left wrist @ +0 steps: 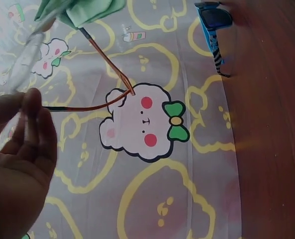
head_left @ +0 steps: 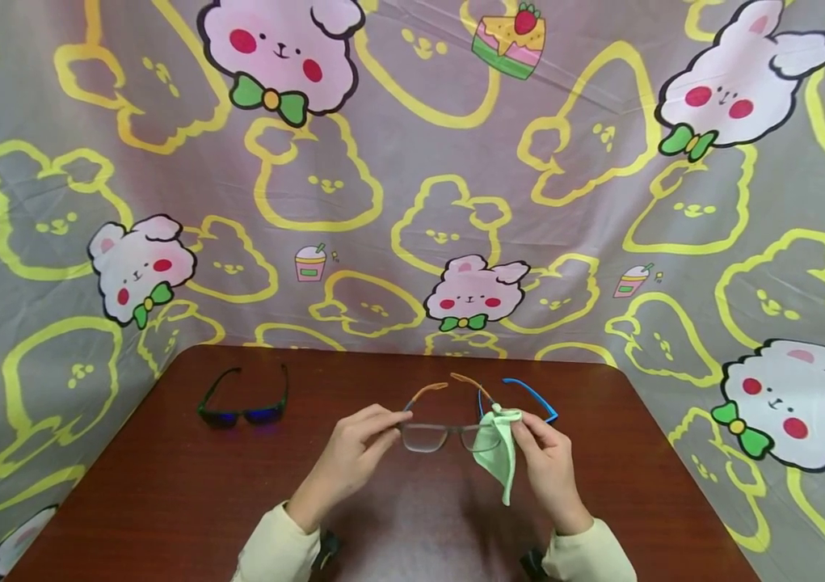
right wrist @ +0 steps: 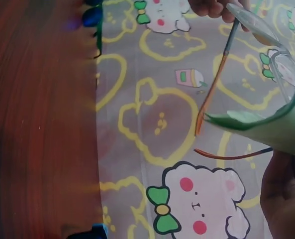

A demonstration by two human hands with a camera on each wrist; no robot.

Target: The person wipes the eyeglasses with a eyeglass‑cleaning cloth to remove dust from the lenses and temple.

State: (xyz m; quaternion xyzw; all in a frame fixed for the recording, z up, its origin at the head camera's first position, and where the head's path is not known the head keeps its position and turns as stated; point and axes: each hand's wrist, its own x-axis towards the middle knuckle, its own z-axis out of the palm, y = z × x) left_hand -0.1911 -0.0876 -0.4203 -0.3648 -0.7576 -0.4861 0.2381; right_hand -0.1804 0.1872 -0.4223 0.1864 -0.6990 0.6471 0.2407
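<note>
While left hand (head_left: 350,457) pinches clear glasses (head_left: 435,440) at left, right hand (head_left: 549,465) pinches green cloth (head_left: 501,453) at right lens (head_left: 468,439); step: apparently wiping; next likely needs gentle rubbing.

Blue glasses (head_left: 551,415) partly hidden behind green cloth (head_left: 499,459).

Grey-framed glasses with orange temple tips (head_left: 424,439) between left hand (head_left: 347,457) and right hand (head_left: 550,469), above a red-brown wooden table (head_left: 419,525)
Over on the left, farther back, black-framed sunglasses with blue lenses (head_left: 264,415) sit on the tabletop; blue-framed glasses with dark lenses (head_left: 537,397) lie behind the right hand. A pale-green soft cloth (head_left: 502,461) hangs at the raised pair's right lens, and a grey rabbit-print fabric backdrop (head_left: 383,162) stands behind the table and along both sides.
</note>
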